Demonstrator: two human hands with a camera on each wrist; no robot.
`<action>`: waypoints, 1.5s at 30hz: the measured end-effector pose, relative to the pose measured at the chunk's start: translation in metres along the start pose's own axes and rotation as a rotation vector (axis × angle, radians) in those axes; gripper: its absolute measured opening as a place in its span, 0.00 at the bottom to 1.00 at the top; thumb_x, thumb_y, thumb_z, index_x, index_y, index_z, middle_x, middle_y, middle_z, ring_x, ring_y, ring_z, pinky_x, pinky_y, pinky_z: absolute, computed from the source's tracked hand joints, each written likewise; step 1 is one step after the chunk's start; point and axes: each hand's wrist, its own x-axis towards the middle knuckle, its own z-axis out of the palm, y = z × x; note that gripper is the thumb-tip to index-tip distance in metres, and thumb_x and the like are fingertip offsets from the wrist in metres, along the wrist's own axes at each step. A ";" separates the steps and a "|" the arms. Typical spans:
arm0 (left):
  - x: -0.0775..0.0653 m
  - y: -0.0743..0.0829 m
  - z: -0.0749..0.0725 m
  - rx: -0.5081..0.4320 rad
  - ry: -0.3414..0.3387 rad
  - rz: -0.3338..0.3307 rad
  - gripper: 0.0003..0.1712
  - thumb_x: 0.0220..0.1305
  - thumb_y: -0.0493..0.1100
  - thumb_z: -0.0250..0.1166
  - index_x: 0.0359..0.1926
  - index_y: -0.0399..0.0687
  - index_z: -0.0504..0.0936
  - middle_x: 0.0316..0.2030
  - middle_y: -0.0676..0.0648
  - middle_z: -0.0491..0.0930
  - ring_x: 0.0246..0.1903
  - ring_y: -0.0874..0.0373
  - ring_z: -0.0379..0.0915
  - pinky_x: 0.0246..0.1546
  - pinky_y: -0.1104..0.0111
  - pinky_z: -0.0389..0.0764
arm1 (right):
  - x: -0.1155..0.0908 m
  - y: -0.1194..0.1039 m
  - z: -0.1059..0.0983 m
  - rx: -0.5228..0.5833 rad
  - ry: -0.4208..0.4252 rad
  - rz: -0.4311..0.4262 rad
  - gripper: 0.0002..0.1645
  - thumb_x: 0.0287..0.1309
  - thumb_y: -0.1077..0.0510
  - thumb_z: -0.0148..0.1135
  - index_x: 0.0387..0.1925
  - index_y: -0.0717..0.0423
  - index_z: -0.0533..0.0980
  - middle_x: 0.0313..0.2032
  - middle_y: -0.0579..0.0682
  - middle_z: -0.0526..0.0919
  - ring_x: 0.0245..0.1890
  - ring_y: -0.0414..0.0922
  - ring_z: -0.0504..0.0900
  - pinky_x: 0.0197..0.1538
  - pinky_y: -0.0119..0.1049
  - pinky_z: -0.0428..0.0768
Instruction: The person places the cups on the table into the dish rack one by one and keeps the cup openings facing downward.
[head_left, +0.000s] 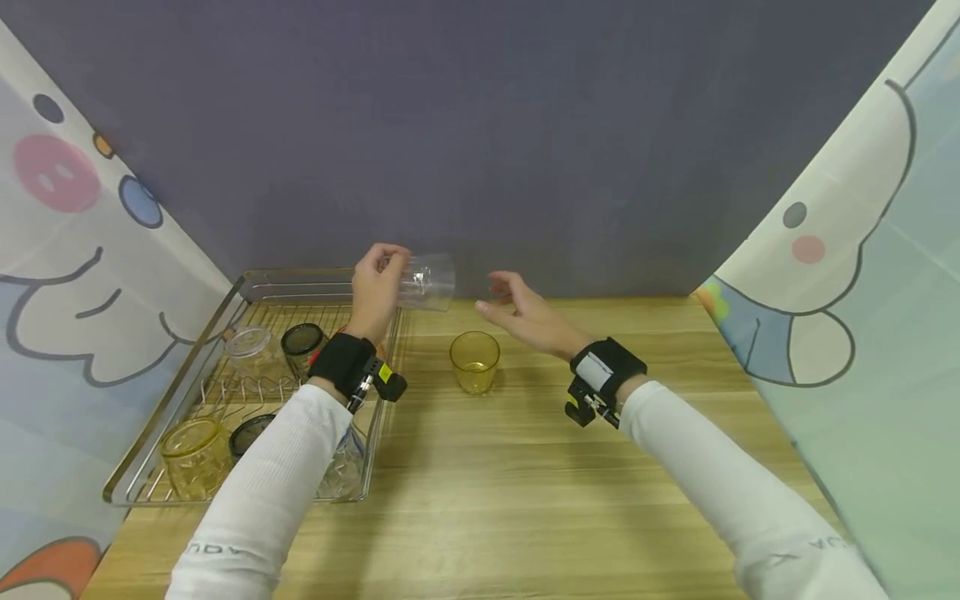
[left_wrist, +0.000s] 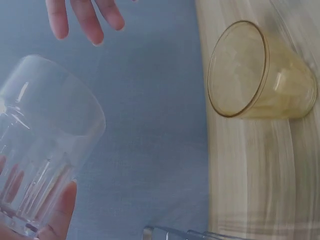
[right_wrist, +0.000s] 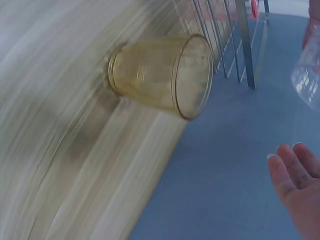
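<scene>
My left hand [head_left: 379, 287] grips a clear glass [head_left: 429, 282] by its base, the glass tipped on its side with its mouth toward the right. In the left wrist view the thumb and fingers wrap the ribbed lower part of this clear glass [left_wrist: 55, 110]. Across from its mouth, my right hand [head_left: 528, 315] hovers with loosely spread fingers and holds nothing. Below and between the hands, an amber glass [head_left: 475, 363] stands upright on the wooden table [head_left: 510, 492]. The right wrist view shows the amber glass [right_wrist: 155, 75] near my right fingers [right_wrist: 295, 172].
A metal wire rack [head_left: 375, 433] sits on the left of the table, partly hidden by my left arm. It holds several upside-down glasses, including a yellow glass [head_left: 197, 458], a clear one [head_left: 253, 354] and a dark one [head_left: 303, 346]. A grey wall [head_left: 480, 142] rises behind.
</scene>
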 end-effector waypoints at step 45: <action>0.017 -0.049 -0.034 0.564 0.189 0.190 0.21 0.74 0.49 0.52 0.54 0.36 0.76 0.51 0.29 0.71 0.49 0.34 0.66 0.52 0.43 0.66 | -0.031 0.022 0.099 -0.302 -0.517 0.027 0.47 0.67 0.31 0.50 0.75 0.53 0.54 0.72 0.57 0.62 0.72 0.50 0.65 0.73 0.48 0.66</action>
